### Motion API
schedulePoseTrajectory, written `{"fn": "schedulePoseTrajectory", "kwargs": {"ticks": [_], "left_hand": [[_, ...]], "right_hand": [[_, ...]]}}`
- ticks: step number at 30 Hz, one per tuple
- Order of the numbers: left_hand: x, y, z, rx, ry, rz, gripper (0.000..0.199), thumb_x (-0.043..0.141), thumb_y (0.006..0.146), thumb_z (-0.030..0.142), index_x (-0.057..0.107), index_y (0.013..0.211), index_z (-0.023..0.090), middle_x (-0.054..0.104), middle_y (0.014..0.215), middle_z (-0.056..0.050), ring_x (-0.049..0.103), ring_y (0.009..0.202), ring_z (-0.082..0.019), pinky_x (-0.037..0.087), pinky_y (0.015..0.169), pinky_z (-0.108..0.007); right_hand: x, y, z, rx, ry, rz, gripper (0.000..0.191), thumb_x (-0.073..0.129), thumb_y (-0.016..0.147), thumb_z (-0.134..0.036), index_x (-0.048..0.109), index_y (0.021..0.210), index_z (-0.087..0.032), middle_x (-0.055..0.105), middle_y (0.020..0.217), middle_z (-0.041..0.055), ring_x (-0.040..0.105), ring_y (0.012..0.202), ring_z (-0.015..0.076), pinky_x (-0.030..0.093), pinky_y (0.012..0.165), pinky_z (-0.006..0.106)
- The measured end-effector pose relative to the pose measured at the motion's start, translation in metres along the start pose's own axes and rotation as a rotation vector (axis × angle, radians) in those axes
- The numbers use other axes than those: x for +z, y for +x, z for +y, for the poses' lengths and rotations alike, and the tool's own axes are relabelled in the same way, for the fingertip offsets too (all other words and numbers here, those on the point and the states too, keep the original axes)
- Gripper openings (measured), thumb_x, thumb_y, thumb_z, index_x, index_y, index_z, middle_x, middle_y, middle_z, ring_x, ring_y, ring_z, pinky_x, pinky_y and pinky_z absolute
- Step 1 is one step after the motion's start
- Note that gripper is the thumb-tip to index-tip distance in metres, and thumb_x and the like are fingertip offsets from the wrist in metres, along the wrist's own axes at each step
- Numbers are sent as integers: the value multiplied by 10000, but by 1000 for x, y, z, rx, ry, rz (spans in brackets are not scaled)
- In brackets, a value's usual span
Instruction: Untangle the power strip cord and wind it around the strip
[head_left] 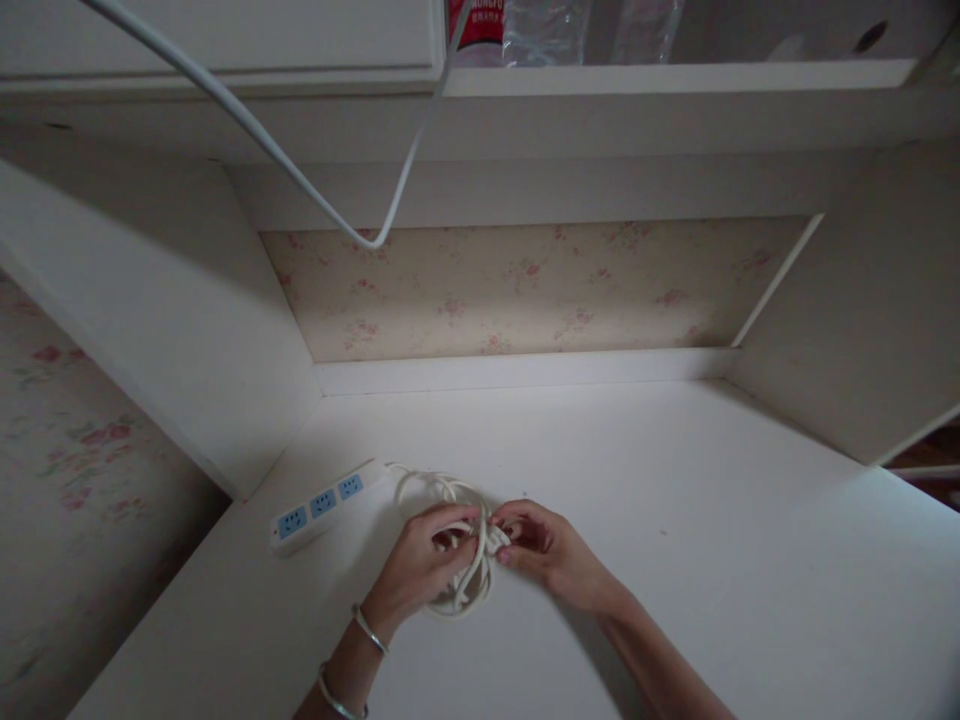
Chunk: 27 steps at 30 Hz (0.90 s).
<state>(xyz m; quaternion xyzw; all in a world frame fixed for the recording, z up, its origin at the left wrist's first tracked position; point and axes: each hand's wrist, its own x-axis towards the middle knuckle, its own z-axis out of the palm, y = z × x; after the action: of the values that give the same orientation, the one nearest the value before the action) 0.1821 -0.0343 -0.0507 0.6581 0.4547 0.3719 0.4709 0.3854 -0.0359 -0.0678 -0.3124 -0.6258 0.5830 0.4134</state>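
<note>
A white power strip (328,508) with three blue socket panels lies at a slant on the white desk, left of my hands. Its white cord (450,487) leaves the right end and is gathered in loose loops. My left hand (426,560), below two silver bangles on the forearm, has its thumb and fingers closed on the left side of the loops. On the right side, my right hand (551,555) pinches the white plug (496,540) at the bundle. The two hands are close together, and the fingers partly cover the cord.
A white cable (375,243) hangs in a V from above in front of the desk. Overhead is a shelf (675,78) with clear plastic containers and a red package (482,28). White side panels flank the desk (720,560), with floral wallpaper (525,290) behind.
</note>
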Motion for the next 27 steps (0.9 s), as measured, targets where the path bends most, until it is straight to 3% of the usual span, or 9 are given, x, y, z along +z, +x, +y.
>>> {"fn": "schedulePoseTrajectory", "kwargs": {"ticks": [3, 7, 12, 19, 24, 27], "left_hand": [[1, -2, 3, 141, 211, 81, 181, 614, 808, 292, 720, 923, 199, 669, 879, -66, 597, 774, -173, 466, 672, -236], [7, -3, 0, 156, 247, 118, 121, 592, 816, 239, 708, 823, 205, 650, 766, -38, 559, 692, -157, 437, 644, -229], [13, -3, -2, 97, 174, 33, 179, 545, 851, 262, 693, 771, 200, 656, 740, -31, 571, 686, -159, 431, 634, -224], [12, 3, -5, 74, 68, 19, 280, 532, 871, 393, 716, 841, 185, 691, 831, -62, 604, 777, -189, 457, 712, -247], [13, 4, -6, 18, 6, -55, 335, 538, 863, 445, 720, 823, 167, 650, 691, -38, 536, 610, -149, 391, 552, -221], [9, 4, -10, -18, -60, -52, 331, 582, 834, 456, 714, 815, 154, 637, 692, -39, 523, 612, -143, 378, 545, -215]], "right_hand": [[1, -2, -1, -138, -292, -4, 300, 561, 893, -337, 605, 1169, -229, 568, 1111, 82, 539, 1006, 171, 441, 873, 315], [2, -3, 0, -234, -522, -35, 391, 584, 878, -333, 564, 1264, -280, 463, 1260, 90, 477, 1149, 191, 403, 976, 331], [1, -2, -1, -247, -680, 37, 227, 619, 853, -371, 648, 1042, -249, 492, 1208, 88, 465, 1153, 211, 390, 988, 337], [-1, 2, -7, -207, -486, -2, 188, 565, 889, -380, 597, 978, -217, 506, 1156, 79, 484, 1091, 184, 406, 946, 314], [-4, 2, -11, -231, -309, -135, 180, 551, 900, -366, 534, 980, -206, 515, 1092, 67, 486, 1058, 162, 395, 940, 318], [-12, -1, -13, -185, -290, -135, 225, 609, 855, -401, 533, 926, -202, 514, 1039, 47, 491, 1009, 160, 399, 910, 316]]}}
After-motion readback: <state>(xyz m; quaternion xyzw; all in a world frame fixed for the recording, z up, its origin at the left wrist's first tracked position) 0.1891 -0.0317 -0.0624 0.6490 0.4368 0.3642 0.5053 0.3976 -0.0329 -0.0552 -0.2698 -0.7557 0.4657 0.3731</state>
